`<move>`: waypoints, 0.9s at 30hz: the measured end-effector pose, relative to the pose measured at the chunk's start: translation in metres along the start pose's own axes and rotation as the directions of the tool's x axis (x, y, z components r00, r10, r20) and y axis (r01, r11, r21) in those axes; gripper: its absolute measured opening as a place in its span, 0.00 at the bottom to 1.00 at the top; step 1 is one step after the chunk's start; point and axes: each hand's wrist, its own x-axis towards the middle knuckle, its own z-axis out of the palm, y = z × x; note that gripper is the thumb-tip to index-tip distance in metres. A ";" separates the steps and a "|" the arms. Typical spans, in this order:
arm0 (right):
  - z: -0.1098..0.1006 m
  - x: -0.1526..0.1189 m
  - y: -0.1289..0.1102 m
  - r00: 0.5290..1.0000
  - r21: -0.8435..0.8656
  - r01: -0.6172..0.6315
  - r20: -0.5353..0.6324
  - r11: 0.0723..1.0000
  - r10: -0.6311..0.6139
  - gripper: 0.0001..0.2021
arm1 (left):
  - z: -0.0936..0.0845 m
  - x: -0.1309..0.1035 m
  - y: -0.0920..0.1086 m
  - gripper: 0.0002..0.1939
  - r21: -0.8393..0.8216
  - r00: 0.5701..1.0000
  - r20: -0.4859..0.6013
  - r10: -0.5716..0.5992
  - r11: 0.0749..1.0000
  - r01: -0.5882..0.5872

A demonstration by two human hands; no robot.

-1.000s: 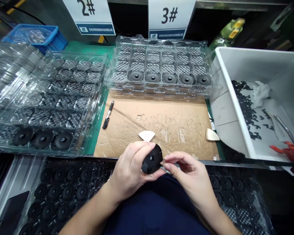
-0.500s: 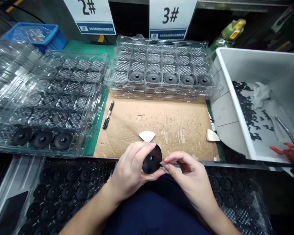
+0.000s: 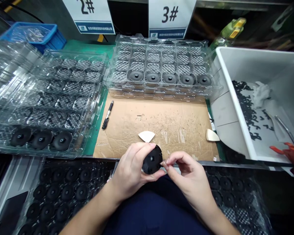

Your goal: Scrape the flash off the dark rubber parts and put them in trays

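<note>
Left hand (image 3: 132,166): curled round a black plastic disc (image 3: 152,160), its rim between your thumb and fingers, apparently to steady it and leave the face and right edge exposed.
Right hand (image 3: 188,169): fingertips in a narrow pinch at that edge; whether they hold anything, you cannot tell.
Disc position: tilted, at the front edge of the bench (image 3: 89,148), just beside one white wedge (image 3: 146,136) on the cardboard sheet (image 3: 127,111), seemingly for close reach.

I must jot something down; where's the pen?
The head view shows the pen on the cardboard, near its left edge, beside the left clear tray.
</note>
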 end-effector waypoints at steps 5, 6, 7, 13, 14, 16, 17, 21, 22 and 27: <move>0.001 -0.003 0.003 0.999 0.078 -0.035 -0.017 0.996 0.036 0.04 | -0.001 0.000 0.002 0.37 -0.033 1.000 -0.021 -0.019 0.999 0.019; 0.001 -0.003 0.003 0.999 0.095 -0.035 -0.022 0.995 0.037 0.04 | -0.001 0.000 0.001 0.38 -0.049 0.999 -0.029 -0.024 0.999 0.023; 0.000 -0.004 0.004 0.999 0.109 -0.034 -0.029 0.993 0.038 0.03 | -0.001 0.000 0.001 0.39 -0.070 0.999 -0.035 -0.035 0.997 0.032; -0.013 -0.003 0.007 0.992 -0.056 0.117 -0.040 0.992 -0.119 0.10 | -0.001 -0.004 -0.001 0.44 -0.313 0.973 0.008 -0.231 0.923 0.222; -0.016 -0.002 0.007 0.982 -0.149 0.189 0.025 0.971 -0.188 0.13 | -0.001 -0.005 0.000 0.43 -0.399 0.954 0.044 -0.297 0.870 0.289; -0.022 0.003 0.007 0.933 -0.296 0.351 0.184 0.888 -0.308 0.17 | 0.000 -0.006 0.003 0.39 -0.578 0.889 0.171 -0.425 0.687 0.440; -0.024 0.006 0.006 0.905 -0.336 0.417 0.240 0.845 -0.351 0.17 | 0.001 -0.007 0.004 0.37 -0.646 0.847 0.263 -0.462 0.568 0.510; -0.022 0.018 0.002 0.855 -0.397 0.512 0.325 0.762 -0.405 0.07 | 0.004 -0.014 0.004 0.28 -0.689 0.652 0.671 -0.352 0.029 0.725; -0.018 0.021 0.001 0.849 -0.395 0.515 0.361 0.761 -0.387 0.07 | 0.005 -0.018 0.004 0.27 -0.645 0.595 0.750 -0.288 -0.117 0.755; 0.010 0.033 0.004 0.821 -0.344 0.445 0.525 0.827 -0.223 0.10 | 0.005 -0.041 0.004 0.27 -0.465 0.514 0.855 -0.071 -0.546 0.697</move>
